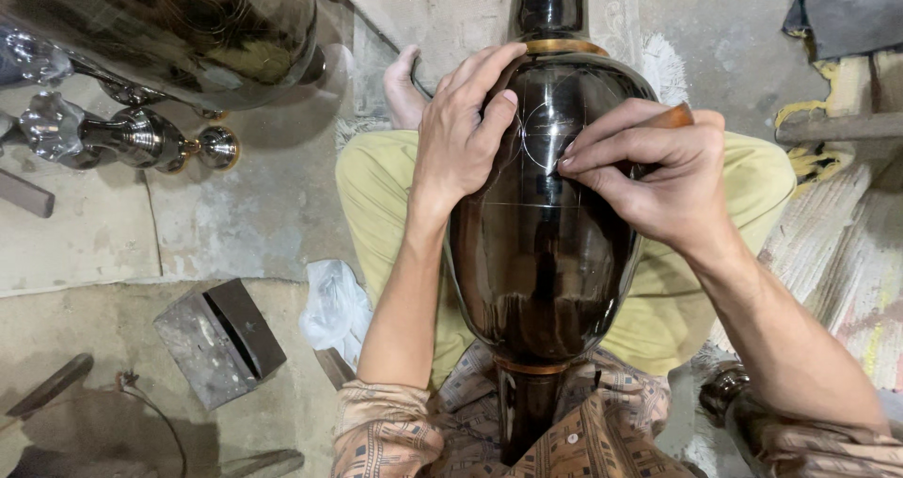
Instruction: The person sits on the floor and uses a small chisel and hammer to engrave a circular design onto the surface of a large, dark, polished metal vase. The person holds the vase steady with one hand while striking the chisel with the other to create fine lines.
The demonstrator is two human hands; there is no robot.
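Head view: a large dark glossy vase [541,271] lies across the seated person's lap, neck pointing away. The left hand [463,130] rests spread flat on its shoulder. The right hand [658,172] is pinched shut around a wooden-handled tool [675,116], tip against faint scribed lines. More dark vases [188,26] lie on the floor [94,243] at upper left.
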